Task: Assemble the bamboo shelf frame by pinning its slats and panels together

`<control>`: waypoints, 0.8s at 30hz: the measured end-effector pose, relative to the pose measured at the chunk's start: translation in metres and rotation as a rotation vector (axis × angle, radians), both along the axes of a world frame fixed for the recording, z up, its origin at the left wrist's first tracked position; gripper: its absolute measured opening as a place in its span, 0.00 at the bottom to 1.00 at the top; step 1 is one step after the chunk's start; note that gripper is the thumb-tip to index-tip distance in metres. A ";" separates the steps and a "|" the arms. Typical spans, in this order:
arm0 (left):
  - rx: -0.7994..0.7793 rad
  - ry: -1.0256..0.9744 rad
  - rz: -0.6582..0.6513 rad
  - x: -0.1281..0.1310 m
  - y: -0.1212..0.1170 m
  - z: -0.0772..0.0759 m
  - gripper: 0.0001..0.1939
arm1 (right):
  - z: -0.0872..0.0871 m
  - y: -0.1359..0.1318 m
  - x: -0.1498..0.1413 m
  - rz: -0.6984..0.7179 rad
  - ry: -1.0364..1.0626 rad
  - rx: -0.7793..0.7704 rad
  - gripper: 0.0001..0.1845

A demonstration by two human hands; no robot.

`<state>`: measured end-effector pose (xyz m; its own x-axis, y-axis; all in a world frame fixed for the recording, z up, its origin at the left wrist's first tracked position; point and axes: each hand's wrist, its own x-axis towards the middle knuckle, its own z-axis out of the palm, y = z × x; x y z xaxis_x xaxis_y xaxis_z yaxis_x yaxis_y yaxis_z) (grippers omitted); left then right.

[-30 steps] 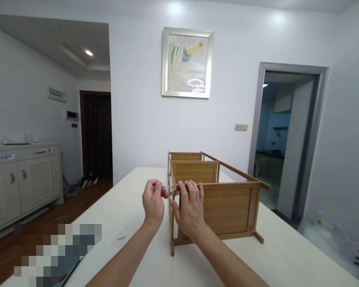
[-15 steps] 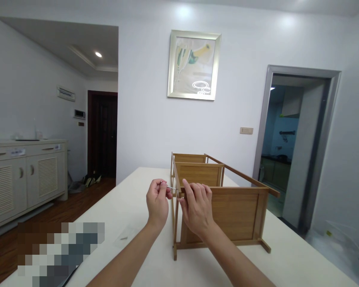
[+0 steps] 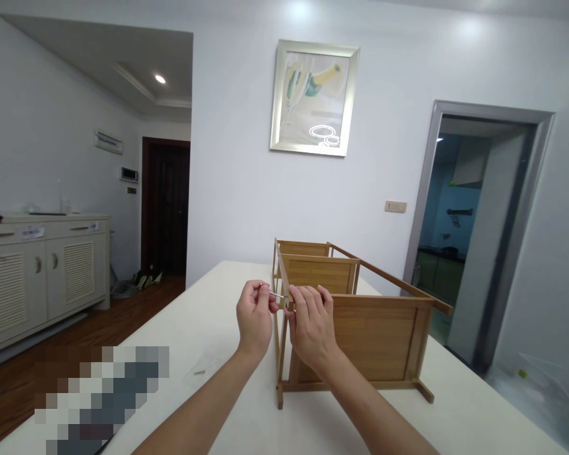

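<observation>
A wooden shelf unit point(image 3: 374, 341) with slim side rails lies on its side on the white table point(image 3: 218, 417). Pinched between the thumb and fingers of my left hand point(image 3: 255, 316) is a slim metal hex key point(image 3: 277, 295), its tip meeting the left rail near the corner of the closest panel. My right hand point(image 3: 313, 325) is closed over that same corner, fingers bent across the top edge and thumb near the rail. Whatever fastener sits at the tip is too small to make out. On the table to the left, a small metal piece point(image 3: 199, 372) rests on a clear plastic bag point(image 3: 207, 363).
A blurred-out patch point(image 3: 109, 398) covers something at the table's left edge. Beyond stand a white cabinet point(image 3: 71, 265) and a dark door point(image 3: 165, 208). At right are a doorway point(image 3: 436, 189) and clear plastic wrapping point(image 3: 531, 392) beside the table.
The camera view has shifted slightly, moving the scene a little to the right. My right hand's fingers have curled closer round the shelf corner. My left hand still holds the hex key at the rail.
</observation>
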<state>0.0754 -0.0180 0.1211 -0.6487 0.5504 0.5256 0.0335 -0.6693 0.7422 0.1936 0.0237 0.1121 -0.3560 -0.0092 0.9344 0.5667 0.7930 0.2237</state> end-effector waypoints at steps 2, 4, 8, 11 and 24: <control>0.002 -0.003 0.001 0.000 -0.001 0.001 0.10 | 0.000 0.000 0.000 -0.008 0.003 0.006 0.18; -0.001 -0.003 0.003 0.000 -0.001 0.001 0.10 | -0.001 0.000 0.000 -0.012 0.008 0.008 0.19; -0.023 -0.002 0.014 0.000 0.001 0.000 0.11 | -0.003 0.000 0.000 -0.016 0.015 0.011 0.19; -0.031 -0.016 0.008 0.000 0.002 0.000 0.11 | -0.003 0.002 0.001 -0.023 0.011 0.028 0.19; -0.078 -0.052 -0.031 0.006 -0.009 0.006 0.14 | -0.030 -0.013 -0.004 0.097 0.125 0.086 0.34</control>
